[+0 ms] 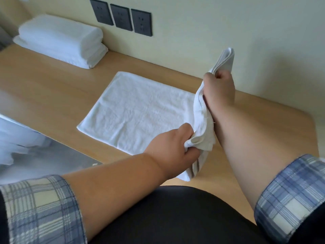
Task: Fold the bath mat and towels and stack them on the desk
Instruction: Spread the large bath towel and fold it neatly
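One view only, head-worn, wide-angle. Faces forward and down across the wooden desk [52, 88] to the wall [228, 32] along the frame top. Near range: left forearm [114, 182] and right forearm [246, 147] enter from the lower corners. Desk's back edge slopes down toward frame right.

no readable text, labels or signs

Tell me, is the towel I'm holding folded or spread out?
Partly spread: most of the white towel lies flat on the desk, its right edge lifted and bunched in the left hand and right hand.
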### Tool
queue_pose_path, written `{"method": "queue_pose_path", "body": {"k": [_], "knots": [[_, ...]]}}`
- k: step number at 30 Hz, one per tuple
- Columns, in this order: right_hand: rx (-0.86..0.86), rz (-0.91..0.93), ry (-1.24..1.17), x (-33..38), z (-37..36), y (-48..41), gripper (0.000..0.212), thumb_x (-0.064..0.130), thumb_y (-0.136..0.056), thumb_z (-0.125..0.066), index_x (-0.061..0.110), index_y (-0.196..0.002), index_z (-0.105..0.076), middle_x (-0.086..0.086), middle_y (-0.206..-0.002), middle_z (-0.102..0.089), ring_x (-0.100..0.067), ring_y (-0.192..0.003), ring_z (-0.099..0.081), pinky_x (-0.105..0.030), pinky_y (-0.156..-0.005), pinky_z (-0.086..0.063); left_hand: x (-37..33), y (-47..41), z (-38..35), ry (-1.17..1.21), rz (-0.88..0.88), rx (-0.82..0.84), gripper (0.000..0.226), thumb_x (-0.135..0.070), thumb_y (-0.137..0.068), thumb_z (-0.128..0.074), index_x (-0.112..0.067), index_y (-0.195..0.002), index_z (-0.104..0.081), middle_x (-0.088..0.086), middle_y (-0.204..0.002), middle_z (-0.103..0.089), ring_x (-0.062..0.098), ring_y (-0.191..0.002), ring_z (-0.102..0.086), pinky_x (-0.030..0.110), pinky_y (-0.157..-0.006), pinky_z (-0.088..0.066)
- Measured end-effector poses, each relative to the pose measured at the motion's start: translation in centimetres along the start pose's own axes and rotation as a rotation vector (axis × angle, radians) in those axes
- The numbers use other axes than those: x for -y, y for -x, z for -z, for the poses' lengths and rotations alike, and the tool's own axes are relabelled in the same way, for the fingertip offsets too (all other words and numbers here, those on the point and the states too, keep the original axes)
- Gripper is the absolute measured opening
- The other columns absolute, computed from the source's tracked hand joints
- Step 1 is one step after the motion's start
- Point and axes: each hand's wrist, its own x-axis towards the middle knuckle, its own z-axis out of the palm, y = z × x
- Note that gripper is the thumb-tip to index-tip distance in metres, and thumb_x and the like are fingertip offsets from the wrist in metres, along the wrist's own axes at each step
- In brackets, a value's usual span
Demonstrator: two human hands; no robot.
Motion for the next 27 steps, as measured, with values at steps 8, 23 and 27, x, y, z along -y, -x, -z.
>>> {"method": "queue_pose_path", "body": {"k": [8,23,27], "knots": [[-0.094,0.157,-0.1,5.4,-13.1,4.1,0.009,0.022,-0.076,-0.051,0.024,-0.076,-0.043,0.015,-0.064,-0.046,0.003,-0.05,-0.044,-0.012,-0.051,-0.037,9.4,2.9,8.4,0.11,0.007,-0.12,0.022,-0.051,-0.078,-0.03,-0.031,-0.07,-0.029,-0.008,-0.062,-0.043,0.013,-0.061,-0.045,0.031,-0.051,-0.035],[0.155,0.026,0.351,1.1,-38.6,5.3,0.011,0.03,-0.085,-0.05,0.023,-0.092,-0.048,0.009,-0.076,-0.058,-0.019,-0.07,-0.058,-0.031,-0.059,-0.04,31.9,2.7,14.7,0.349,0.605,0.179,0.025,-0.049,-0.086,-0.04,-0.03,-0.092,-0.055,0.004,-0.078,-0.063,0.014,-0.057,-0.048,0.029,-0.058,-0.044],[0.365,0.013,0.565,-0.3,-40.7,5.5,0.049,0.051,-0.091,-0.048,0.027,-0.133,-0.048,0.007,-0.114,-0.067,-0.023,-0.109,-0.061,-0.038,-0.096,-0.047,34.9,2.3,15.3,0.35,0.661,0.23,0.052,-0.062,-0.084,-0.055,-0.038,-0.129,-0.043,-0.003,-0.108,-0.065,0.021,-0.088,-0.065,0.035,-0.072,-0.052]]}}
